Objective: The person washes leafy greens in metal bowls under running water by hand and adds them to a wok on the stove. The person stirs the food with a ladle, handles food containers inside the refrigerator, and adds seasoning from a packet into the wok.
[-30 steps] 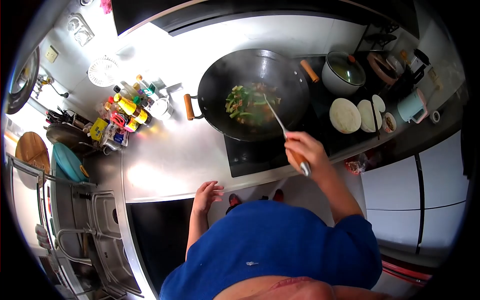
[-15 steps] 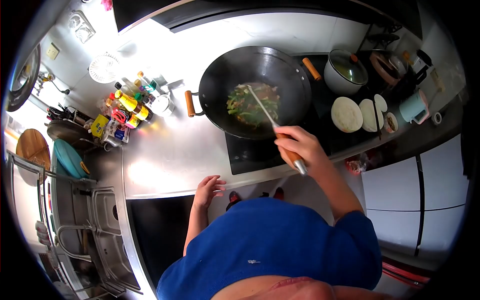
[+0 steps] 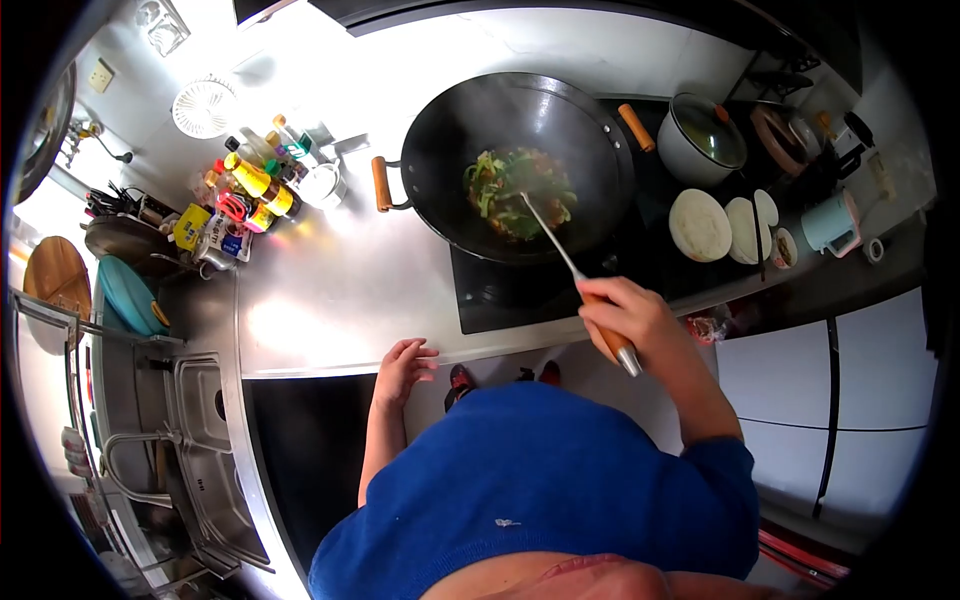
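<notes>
My right hand [image 3: 632,322] is wrapped round the orange-brown wooden handle of a wok spatula [image 3: 556,243]. Its metal shaft slants down into a big black wok [image 3: 590,185], and the blade end is hidden in the food. Green sliced vegetables with reddish bits [image 3: 505,190] lie steaming in the bottom of the wok. Near the counter's front edge hangs my left hand [image 3: 405,368], fingers apart and loosely bent, holding nothing.
A lidded pot [image 3: 700,140], white bowls [image 3: 699,225] and chopsticks [image 3: 757,238] stand right of the wok. Sauce bottles [image 3: 265,187] crowd the left counter [image 3: 330,290]. A sink [image 3: 207,410] is at far left, and a light-blue jug [image 3: 829,224] at far right.
My right hand has drawn the spatula rightward, its lower end going from the food's far-left side to its middle. The food has been shifted about. My left hand stays much the same.
</notes>
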